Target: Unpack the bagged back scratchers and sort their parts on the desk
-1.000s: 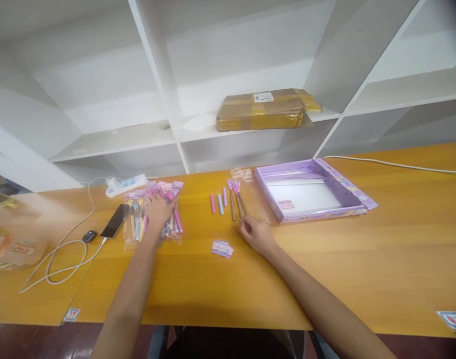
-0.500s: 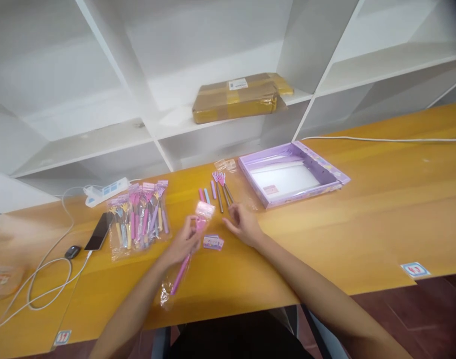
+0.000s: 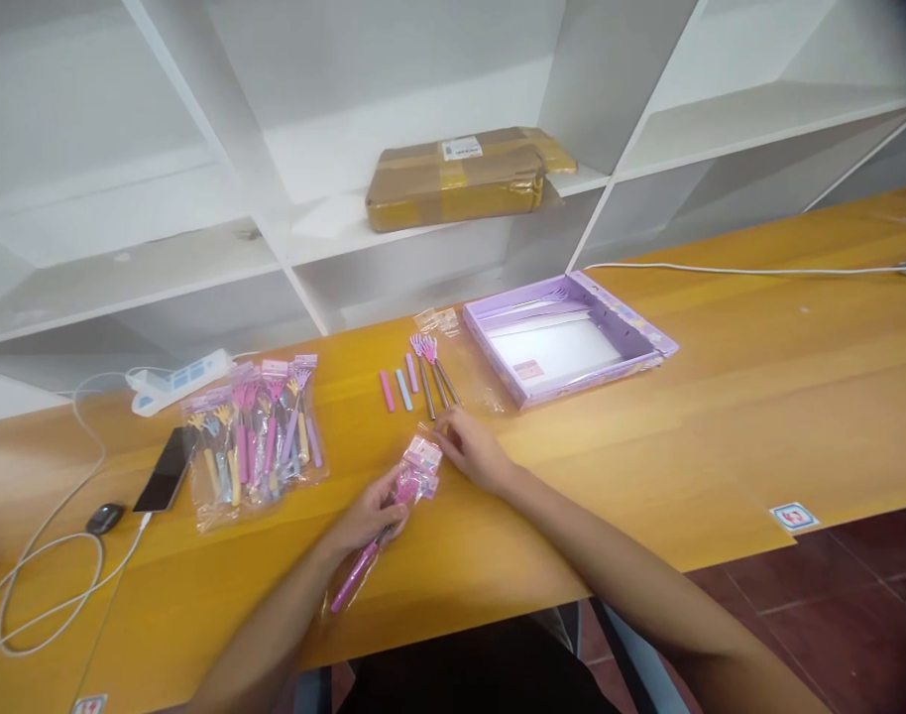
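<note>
My left hand (image 3: 375, 516) is closed round a pink back scratcher (image 3: 355, 578) in a clear bag, its pink header card (image 3: 423, 453) pointing up and right. My right hand (image 3: 464, 446) is beside the top of that bag, fingers bent together; whether they pinch its edge is too small to tell. Just above, two hand-shaped scratcher heads on metal rods (image 3: 439, 382) lie on the table. Left of them are a pink handle (image 3: 388, 391), a blue handle (image 3: 403, 390) and a purple handle (image 3: 412, 373). Several bagged scratchers (image 3: 256, 436) lie in a pile at the left.
A purple open box (image 3: 527, 392) sits right of centre. Beyond, a taped carton (image 3: 460, 178) rests on the white shelf (image 3: 215, 263). At the left are a power strip (image 3: 192, 380), a phone (image 3: 165, 471), a black object (image 3: 105, 518) and a white cable (image 3: 100, 570).
The bagged pink scratcher in my left hand has come lower, over the small cards on the table. My right hand has moved closer to its header, with its fingers drawn in. The view has shifted slightly right.
</note>
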Action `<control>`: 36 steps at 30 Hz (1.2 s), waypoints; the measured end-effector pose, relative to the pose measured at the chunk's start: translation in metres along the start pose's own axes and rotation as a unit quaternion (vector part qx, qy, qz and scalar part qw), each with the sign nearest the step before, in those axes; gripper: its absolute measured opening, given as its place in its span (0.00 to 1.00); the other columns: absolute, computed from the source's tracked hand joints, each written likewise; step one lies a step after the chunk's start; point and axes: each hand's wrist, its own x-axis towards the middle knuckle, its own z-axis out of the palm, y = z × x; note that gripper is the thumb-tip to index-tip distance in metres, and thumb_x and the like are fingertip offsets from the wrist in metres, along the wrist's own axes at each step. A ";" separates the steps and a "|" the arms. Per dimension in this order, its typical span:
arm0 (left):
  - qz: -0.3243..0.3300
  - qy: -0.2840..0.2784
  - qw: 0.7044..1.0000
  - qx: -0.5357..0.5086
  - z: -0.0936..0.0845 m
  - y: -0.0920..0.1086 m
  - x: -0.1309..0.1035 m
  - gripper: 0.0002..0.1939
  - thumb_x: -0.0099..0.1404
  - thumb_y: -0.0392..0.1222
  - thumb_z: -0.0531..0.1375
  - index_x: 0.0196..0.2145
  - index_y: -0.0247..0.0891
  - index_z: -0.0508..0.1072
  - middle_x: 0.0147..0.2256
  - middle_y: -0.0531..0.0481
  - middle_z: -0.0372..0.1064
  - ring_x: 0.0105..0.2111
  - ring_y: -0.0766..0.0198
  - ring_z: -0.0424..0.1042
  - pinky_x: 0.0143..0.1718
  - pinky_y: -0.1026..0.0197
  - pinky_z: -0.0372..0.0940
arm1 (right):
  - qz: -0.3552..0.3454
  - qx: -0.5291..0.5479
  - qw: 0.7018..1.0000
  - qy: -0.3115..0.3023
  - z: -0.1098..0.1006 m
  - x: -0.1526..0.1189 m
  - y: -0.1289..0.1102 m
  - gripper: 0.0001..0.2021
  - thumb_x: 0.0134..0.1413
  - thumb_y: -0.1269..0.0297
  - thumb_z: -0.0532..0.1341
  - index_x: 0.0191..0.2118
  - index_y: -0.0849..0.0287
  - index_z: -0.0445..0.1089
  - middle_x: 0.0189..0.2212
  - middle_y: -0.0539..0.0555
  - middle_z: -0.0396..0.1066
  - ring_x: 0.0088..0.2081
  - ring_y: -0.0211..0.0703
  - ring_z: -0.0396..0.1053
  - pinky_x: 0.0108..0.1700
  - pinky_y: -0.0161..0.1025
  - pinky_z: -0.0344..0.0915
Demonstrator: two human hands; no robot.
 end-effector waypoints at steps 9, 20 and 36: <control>0.011 0.003 1.000 -0.020 0.002 0.002 -0.002 0.47 0.69 0.53 0.69 0.77 0.38 0.54 0.25 0.61 0.63 0.15 0.74 0.58 0.17 0.70 0.52 | 0.042 0.179 0.981 -0.063 -0.006 -0.001 -0.008 0.15 0.73 0.46 0.61 0.46 0.53 0.72 0.45 0.55 0.65 0.36 0.42 0.67 0.36 0.41 0.68; -0.003 0.007 1.000 0.005 -0.002 -0.003 -0.005 0.43 0.73 0.47 0.63 0.78 0.37 0.49 0.21 0.61 0.63 0.15 0.72 0.58 0.18 0.70 0.54 | -0.055 0.034 0.998 -0.012 0.002 -0.010 0.000 0.24 0.62 0.54 0.73 0.55 0.51 0.62 0.53 0.61 0.67 0.31 0.40 0.67 0.31 0.41 0.68; -0.003 -0.004 1.000 0.008 0.005 0.009 -0.005 0.41 0.73 0.51 0.65 0.75 0.35 0.56 0.22 0.60 0.64 0.15 0.73 0.57 0.18 0.69 0.54 | 0.054 0.125 0.990 -0.025 -0.010 -0.003 -0.007 0.12 0.72 0.52 0.63 0.41 0.54 0.77 0.51 0.59 0.64 0.42 0.46 0.68 0.39 0.43 0.69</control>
